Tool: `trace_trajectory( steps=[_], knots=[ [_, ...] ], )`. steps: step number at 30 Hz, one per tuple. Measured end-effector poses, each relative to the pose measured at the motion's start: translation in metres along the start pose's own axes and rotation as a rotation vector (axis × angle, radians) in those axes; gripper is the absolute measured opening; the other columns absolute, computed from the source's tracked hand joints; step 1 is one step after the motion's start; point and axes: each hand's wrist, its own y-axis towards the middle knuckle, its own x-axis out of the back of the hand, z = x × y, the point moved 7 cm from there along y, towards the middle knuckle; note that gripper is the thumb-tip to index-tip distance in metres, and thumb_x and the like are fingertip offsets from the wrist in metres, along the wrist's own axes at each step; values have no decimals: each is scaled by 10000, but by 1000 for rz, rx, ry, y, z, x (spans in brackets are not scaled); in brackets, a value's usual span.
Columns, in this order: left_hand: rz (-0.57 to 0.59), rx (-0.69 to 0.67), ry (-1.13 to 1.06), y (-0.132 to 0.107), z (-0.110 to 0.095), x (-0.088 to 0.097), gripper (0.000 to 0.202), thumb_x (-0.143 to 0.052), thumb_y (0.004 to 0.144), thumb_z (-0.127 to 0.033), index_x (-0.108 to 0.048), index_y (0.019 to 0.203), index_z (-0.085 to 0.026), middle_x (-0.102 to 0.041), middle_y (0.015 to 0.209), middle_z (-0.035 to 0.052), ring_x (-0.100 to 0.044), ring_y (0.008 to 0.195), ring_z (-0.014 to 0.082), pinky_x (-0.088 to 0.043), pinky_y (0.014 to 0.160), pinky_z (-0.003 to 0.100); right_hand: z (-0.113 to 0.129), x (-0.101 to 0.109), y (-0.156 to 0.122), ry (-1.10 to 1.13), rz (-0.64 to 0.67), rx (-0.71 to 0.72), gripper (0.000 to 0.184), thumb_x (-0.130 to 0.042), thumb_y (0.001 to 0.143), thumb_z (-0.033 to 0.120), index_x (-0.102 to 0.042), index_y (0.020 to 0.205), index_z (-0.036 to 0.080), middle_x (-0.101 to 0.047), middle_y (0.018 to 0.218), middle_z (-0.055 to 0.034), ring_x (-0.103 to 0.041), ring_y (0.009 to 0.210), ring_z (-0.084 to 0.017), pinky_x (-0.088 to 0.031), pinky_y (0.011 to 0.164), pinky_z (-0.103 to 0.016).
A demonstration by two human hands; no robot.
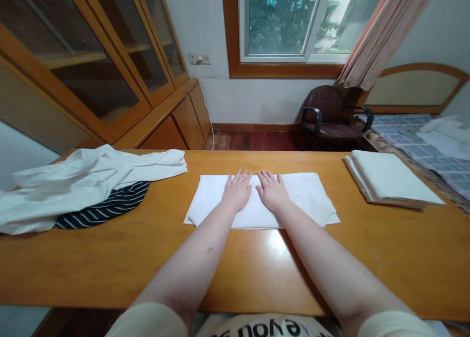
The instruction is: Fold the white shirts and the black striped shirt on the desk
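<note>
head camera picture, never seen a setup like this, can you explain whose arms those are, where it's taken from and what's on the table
There is no machine here: the arms belong to the person wearing the camera. It sits on their head and looks forward and down, so their arms reach in from the bottom edge. This is the only view.

On the wooden table, the left hand and right hand rest side by side, palms down, on a folded white cloth. Neither hand grips anything.

To the left lies a loose heap of white fabric, with a black-and-white striped piece showing beneath it. To the right is a neat white stack, apparently folded cloth.
</note>
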Motion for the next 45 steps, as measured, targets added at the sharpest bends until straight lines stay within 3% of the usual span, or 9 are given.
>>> trace_trajectory(
  steps=[8, 13, 20, 27, 30, 34, 39, 42, 45],
  knots=[
    [9, 132, 35, -4, 28, 0, 622, -269, 923, -517, -294, 1458, -201, -282, 1515, 99, -220, 1399, 266, -166, 1125, 454, -19, -1, -2, -68, 89, -86, 620, -242, 948, 508, -282, 1467, 171, -276, 1518, -79, -214, 1398, -245, -132, 1121, -450],
    [46, 196, 56, -13, 57, 3, 614, -231, 937, -474, -302, 1454, -151, -294, 1509, 90, -222, 1400, 247, -150, 1134, 435, -55, 5, -12, -105, 87, -173, 647, -238, 943, 518, -265, 1472, 147, -263, 1522, -96, -217, 1397, -242, -154, 1122, -416],
    [35, 264, 52, -19, 77, 6, 609, -256, 926, -479, -314, 1451, -177, -306, 1505, 63, -217, 1400, 265, -159, 1127, 479, -121, 18, -42, -127, 60, -327, 643, -242, 939, 507, -286, 1463, 137, -279, 1515, -103, -218, 1397, -248, -198, 1111, -446],
    [1, 409, 75, -27, 104, 14, 584, -249, 934, -405, -345, 1434, -118, -295, 1499, 150, -246, 1385, 307, -209, 1110, 486, -138, 21, -52, -116, 52, -342, 631, -237, 943, 475, -276, 1462, 119, -287, 1510, -110, -231, 1394, -229, -190, 1114, -464],
    [-90, 443, 140, -31, 96, 29, 597, -289, 925, -390, -349, 1421, -63, -279, 1498, 187, -195, 1396, 333, -185, 1110, 515, -132, 30, -53, -127, 16, -350, 630, -261, 941, 472, -312, 1442, 94, -297, 1500, -145, -224, 1393, -268, -176, 1102, -519],
    [-156, 262, 139, -31, 44, 40, 593, -307, 927, -380, -320, 1434, -72, -241, 1521, 155, -156, 1410, 308, -138, 1131, 497, -89, 51, -53, -152, -125, -275, 582, -273, 952, 414, -348, 1420, 77, -264, 1508, -174, -177, 1405, -290, -115, 1103, -551],
    [34, 43, 8, -39, -29, 7, 569, -311, 932, -398, -311, 1447, -156, -240, 1530, 108, -200, 1405, 271, -198, 1122, 467, -1, 30, -49, -1, 26, -4, 559, -314, 946, 391, -338, 1437, 125, -237, 1525, -128, -219, 1399, -254, -211, 1105, -463],
    [52, 32, 3, -46, -37, -7, 578, -312, 931, -407, -271, 1464, -190, -240, 1532, 79, -204, 1406, 244, -183, 1129, 463, 11, 12, -52, 2, 99, -11, 572, -317, 945, 402, -318, 1450, 133, -260, 1516, -115, -233, 1394, -253, -185, 1115, -468],
    [62, 60, 16, -52, -16, -6, 582, -320, 926, -436, -254, 1472, -245, -226, 1538, 50, -194, 1410, 243, -167, 1132, 459, -3, 7, -57, -26, 120, -16, 598, -318, 940, 445, -295, 1463, 155, -254, 1521, -85, -220, 1399, -249, -163, 1126, -453]
  ],
)
